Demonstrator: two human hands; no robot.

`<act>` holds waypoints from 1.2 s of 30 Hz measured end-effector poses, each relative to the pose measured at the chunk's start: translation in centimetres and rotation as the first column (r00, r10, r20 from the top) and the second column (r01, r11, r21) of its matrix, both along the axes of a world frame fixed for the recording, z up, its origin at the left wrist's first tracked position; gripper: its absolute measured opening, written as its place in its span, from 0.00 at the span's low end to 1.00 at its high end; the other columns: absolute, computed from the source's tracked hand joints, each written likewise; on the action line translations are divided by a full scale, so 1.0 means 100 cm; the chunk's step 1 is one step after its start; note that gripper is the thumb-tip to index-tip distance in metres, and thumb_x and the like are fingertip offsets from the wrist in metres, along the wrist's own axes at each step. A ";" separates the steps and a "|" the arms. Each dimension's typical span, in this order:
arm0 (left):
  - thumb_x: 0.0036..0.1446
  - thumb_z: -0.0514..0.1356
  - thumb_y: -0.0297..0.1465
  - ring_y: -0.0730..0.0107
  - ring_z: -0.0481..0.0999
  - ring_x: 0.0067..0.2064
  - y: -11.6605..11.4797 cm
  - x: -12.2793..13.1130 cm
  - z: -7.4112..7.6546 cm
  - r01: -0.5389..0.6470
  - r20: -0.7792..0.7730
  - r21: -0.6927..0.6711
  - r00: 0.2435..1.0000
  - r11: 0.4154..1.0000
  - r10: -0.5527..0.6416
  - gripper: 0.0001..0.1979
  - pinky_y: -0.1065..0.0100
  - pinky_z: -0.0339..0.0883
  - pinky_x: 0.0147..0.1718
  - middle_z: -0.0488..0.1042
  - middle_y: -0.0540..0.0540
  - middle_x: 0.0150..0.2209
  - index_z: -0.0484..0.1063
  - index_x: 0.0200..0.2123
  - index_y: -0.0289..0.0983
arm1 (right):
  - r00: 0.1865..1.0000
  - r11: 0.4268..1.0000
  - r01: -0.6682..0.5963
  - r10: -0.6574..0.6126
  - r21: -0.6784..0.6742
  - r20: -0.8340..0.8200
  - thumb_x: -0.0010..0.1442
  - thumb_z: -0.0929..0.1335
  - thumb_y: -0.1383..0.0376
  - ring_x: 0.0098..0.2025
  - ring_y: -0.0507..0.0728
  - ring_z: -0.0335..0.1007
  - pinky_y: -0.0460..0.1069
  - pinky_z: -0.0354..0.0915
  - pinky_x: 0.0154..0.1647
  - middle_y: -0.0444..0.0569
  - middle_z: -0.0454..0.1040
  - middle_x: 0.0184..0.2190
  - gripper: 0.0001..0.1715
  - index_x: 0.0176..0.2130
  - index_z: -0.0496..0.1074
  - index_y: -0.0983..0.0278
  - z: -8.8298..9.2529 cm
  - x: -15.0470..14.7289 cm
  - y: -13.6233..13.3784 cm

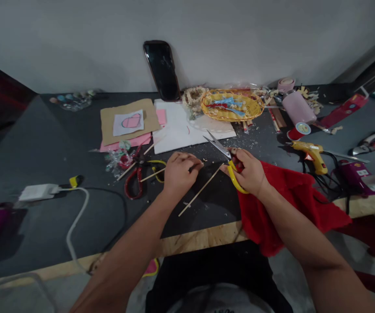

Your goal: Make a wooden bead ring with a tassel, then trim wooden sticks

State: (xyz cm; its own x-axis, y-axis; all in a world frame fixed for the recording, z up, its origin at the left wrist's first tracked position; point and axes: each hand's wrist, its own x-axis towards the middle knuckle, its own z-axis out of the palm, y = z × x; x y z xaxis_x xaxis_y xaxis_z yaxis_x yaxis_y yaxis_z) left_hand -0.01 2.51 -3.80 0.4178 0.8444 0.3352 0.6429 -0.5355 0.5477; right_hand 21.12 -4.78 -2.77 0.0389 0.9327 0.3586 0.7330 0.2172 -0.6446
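My left hand (181, 174) is closed above the dark tabletop, thumb and fingers together. A thin wooden stick (153, 174) sticks out from its left side; the rest is hidden by the hand. In my right hand (249, 172) is a pair of scissors (232, 171) with yellow handles, its blades slightly apart and pointing up-left. A second thin stick (200, 190) slants from the right fingertips toward the table's front. Small pale bits lie between the hands. Red-handled scissors or pliers (134, 182) lie left of my left hand.
Red cloth (282, 195) lies under my right forearm. Behind the hands are a white board (177, 130), a wicker basket (207, 114) and a leaning phone (162, 69). A yellow glue gun (313, 155) and red thread spool (299, 131) sit right; a white adapter (40, 191) left.
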 end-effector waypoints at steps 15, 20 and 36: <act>0.58 0.58 0.34 0.56 0.70 0.45 0.002 -0.003 -0.003 0.020 -0.230 0.000 0.973 1.000 -0.019 0.10 0.54 0.62 0.49 0.80 0.46 0.40 0.81 0.36 0.42 | 0.999 0.999 -0.040 0.040 -0.025 0.004 0.58 0.70 0.49 0.37 0.57 0.71 0.51 0.70 0.38 0.53 0.76 0.41 0.26 0.49 0.71 0.63 -0.004 -0.001 0.000; 0.53 0.62 0.33 0.53 0.69 0.44 0.002 0.000 -0.009 0.011 -0.162 0.009 0.987 1.000 -0.010 0.05 0.53 0.60 0.47 0.80 0.45 0.36 0.79 0.30 0.43 | 1.000 0.999 -0.027 0.027 -0.039 -0.006 0.58 0.70 0.48 0.36 0.57 0.71 0.51 0.70 0.36 0.53 0.76 0.41 0.27 0.50 0.71 0.63 -0.004 -0.002 0.000; 0.53 0.59 0.30 0.49 0.70 0.44 0.019 -0.029 0.000 -0.205 -0.202 0.176 0.950 0.963 0.239 0.06 0.51 0.58 0.45 0.79 0.44 0.37 0.77 0.30 0.43 | 1.000 0.999 -0.006 0.005 -0.045 -0.030 0.57 0.70 0.47 0.34 0.56 0.70 0.50 0.69 0.34 0.52 0.75 0.38 0.28 0.49 0.72 0.63 -0.003 -0.001 0.001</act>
